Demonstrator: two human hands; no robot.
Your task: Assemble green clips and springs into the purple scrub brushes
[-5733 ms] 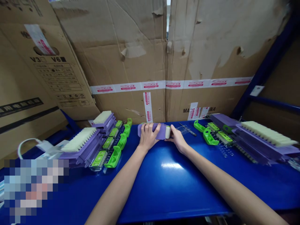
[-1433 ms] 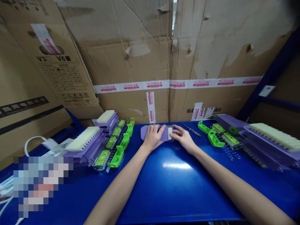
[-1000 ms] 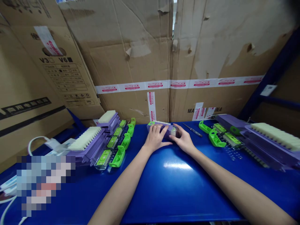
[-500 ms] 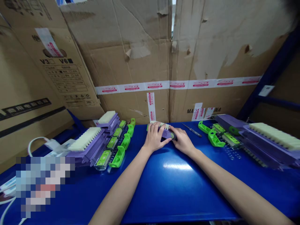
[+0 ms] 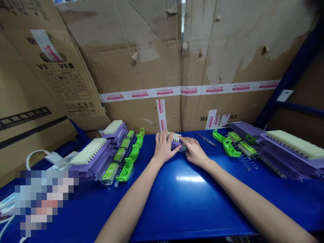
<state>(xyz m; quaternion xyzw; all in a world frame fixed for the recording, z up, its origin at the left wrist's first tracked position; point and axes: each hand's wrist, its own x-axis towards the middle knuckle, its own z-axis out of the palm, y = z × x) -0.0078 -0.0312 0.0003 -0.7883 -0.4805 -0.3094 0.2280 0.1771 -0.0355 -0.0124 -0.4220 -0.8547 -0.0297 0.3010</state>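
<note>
Both hands meet over a purple brush (image 5: 176, 144) with cream bristles, at the far middle of the blue table. My left hand (image 5: 162, 145) wraps its body from above, fingers over the bristles and thumb on the near side. At the brush's right end sits a clear plastic cover (image 5: 184, 148). My right hand (image 5: 196, 152) is closed against that end, its index finger by the bristles; its other fingertips are partly hidden. A slim screwdriver-like tool (image 5: 205, 138) with a clear handle lies just to the right.
More purple brushes (image 5: 90, 151) stand at left, beside clear cases with green inserts (image 5: 110, 171), springs and green handle-like parts (image 5: 126, 169). Similar brushes (image 5: 295, 143), green parts (image 5: 231, 148) and springs (image 5: 249, 165) lie at right. Cardboard (image 5: 141, 74) walls the back.
The brush has turned from smooth purple back up to bristles up. The clear piece that lay by the screwdriver-like tool is gone from there; clear plastic now shows at the brush's right end.
</note>
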